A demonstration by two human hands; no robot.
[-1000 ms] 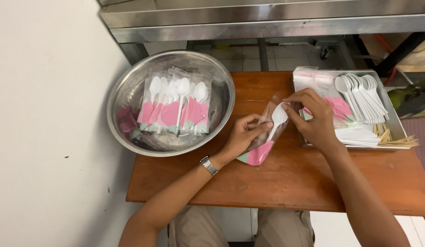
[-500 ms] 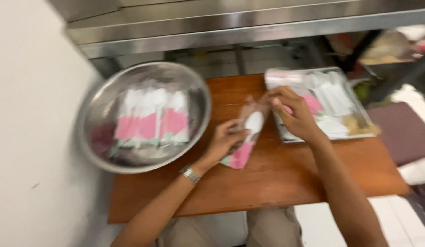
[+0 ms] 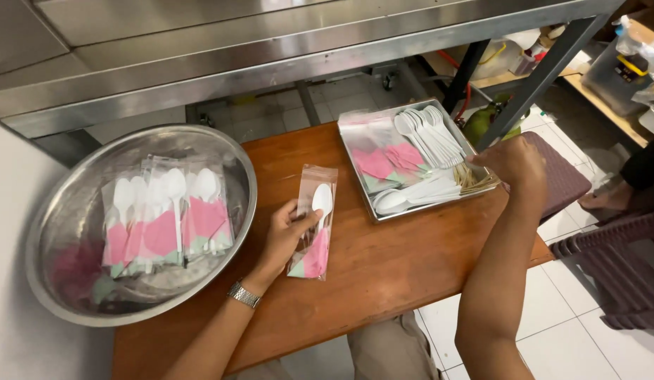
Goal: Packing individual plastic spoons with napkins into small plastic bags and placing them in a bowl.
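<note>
My left hand [image 3: 286,236] rests on a clear plastic packet [image 3: 313,222] that lies on the wooden table [image 3: 383,274]. The packet holds a white plastic spoon and a pink napkin. My right hand [image 3: 515,163] reaches over the right end of a metal tray [image 3: 374,208], fingers down at thin wooden sticks [image 3: 474,179] there; what it grips is hidden. The tray carries loose white spoons [image 3: 427,137], folded pink napkins [image 3: 390,160] and empty clear bags. A big steel bowl [image 3: 80,288] at the left holds several filled packets [image 3: 165,222].
A stainless steel counter [image 3: 270,42] runs along the far side, with dark legs at the right. A purple stool [image 3: 562,179] stands beside the table's right end. Another person's arm and foot [image 3: 626,190] show at the far right, over white floor tiles.
My right hand has let go of the packet and moved right to the tray's end. The packet now lies flat on the table under my left hand. The view shifted.
</note>
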